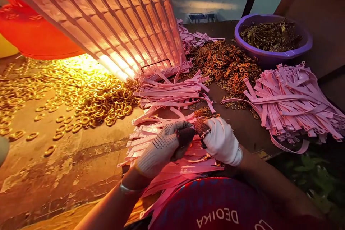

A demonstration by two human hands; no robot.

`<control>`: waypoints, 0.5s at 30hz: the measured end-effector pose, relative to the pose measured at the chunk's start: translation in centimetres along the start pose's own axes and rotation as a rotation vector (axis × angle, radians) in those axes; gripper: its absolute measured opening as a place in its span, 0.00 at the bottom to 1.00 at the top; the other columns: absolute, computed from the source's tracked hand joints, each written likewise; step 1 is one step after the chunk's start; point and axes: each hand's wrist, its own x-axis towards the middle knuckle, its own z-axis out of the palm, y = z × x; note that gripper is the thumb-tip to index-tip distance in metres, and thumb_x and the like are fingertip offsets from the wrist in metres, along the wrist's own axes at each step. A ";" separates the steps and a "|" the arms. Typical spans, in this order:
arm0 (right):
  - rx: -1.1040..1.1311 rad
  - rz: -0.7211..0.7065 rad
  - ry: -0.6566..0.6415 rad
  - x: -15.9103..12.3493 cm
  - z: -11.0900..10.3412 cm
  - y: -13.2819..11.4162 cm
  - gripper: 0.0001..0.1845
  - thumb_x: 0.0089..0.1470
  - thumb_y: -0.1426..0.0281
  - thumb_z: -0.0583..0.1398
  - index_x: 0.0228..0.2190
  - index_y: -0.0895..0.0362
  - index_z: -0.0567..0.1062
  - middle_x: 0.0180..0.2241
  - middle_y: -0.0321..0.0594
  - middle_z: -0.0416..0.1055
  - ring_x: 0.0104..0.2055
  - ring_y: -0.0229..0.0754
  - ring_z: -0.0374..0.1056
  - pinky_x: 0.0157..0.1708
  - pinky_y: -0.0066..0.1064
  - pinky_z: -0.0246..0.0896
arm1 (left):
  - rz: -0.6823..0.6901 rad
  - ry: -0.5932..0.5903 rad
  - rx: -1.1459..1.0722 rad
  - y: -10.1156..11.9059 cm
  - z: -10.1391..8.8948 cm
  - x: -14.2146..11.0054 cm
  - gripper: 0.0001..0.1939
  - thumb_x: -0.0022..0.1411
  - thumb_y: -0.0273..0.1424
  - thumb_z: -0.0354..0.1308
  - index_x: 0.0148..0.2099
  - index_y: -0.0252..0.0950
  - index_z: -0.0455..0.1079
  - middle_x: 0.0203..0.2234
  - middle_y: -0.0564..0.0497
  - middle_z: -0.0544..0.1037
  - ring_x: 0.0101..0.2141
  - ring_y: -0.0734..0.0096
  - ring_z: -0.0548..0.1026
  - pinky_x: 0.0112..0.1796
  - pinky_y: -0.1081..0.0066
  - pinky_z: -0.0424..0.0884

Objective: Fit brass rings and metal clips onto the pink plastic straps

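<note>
In the head view my left hand point(164, 145), in a dotted white knit glove with dark fingertips, is closed in a pinch. My right hand point(222, 140) wears a plain white glove with brownish fingertips, and its fingers are curled shut. The fingertips of both hands meet, and whatever they pinch is hidden between them. Beneath and around them lie flat pink straps point(149, 136) with small end fittings. Just beyond my fingers is a little cluster of brass-coloured clasps point(203, 112). More pink straps point(172, 91) are stacked past my left hand.
Loose gold rings point(99, 104) spread across the table at left, below a ribbed translucent panel point(129, 25) and bright light. Behind my hands sits a heap of metal chain clasps point(226, 63). A purple basin point(275, 54) of metal pieces and a pile of pink straps point(293, 104) occupy the right.
</note>
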 end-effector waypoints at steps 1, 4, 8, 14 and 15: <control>-0.024 -0.013 -0.008 0.1 -0.1 0.0 0.12 0.65 0.75 0.53 0.29 0.56 0.71 0.26 0.44 0.67 0.30 0.46 0.59 0.27 0.35 0.53 | 0.022 0.003 0.024 -0.3 0.0 0.0 0.18 0.68 0.43 0.53 0.28 0.39 0.62 0.13 0.58 0.62 0.14 0.76 0.55 0.16 0.76 0.51; -0.076 -0.101 -0.095 0.4 -0.1 0.1 0.11 0.61 0.77 0.54 0.28 0.56 0.71 0.28 0.47 0.69 0.29 0.46 0.59 0.26 0.36 0.52 | 0.243 0.136 0.252 -1.3 0.1 0.2 0.13 0.66 0.38 0.56 0.32 0.37 0.71 0.20 0.53 0.73 0.21 0.72 0.67 0.24 0.73 0.62; -0.041 -0.080 -0.195 0.7 0.3 -0.2 0.08 0.59 0.76 0.55 0.34 0.58 0.74 0.32 0.49 0.72 0.31 0.46 0.63 0.28 0.35 0.56 | 0.391 0.170 0.408 -2.3 -0.1 0.9 0.08 0.64 0.32 0.58 0.35 0.36 0.76 0.29 0.49 0.81 0.29 0.68 0.74 0.33 0.70 0.67; 0.002 -0.074 -0.507 2.3 -1.4 -0.5 0.15 0.59 0.78 0.54 0.46 0.62 0.74 0.41 0.53 0.76 0.38 0.50 0.72 0.35 0.36 0.63 | 0.199 0.182 0.293 -2.2 -1.0 0.9 0.13 0.67 0.35 0.54 0.31 0.37 0.69 0.19 0.57 0.70 0.20 0.75 0.63 0.24 0.74 0.60; 0.020 -0.072 -0.590 2.6 -1.7 -0.4 0.14 0.58 0.78 0.55 0.46 0.61 0.74 0.40 0.51 0.77 0.38 0.50 0.73 0.34 0.36 0.63 | 0.213 0.200 0.324 -2.3 -1.0 0.8 0.14 0.68 0.36 0.54 0.30 0.36 0.69 0.20 0.57 0.70 0.21 0.75 0.63 0.25 0.74 0.60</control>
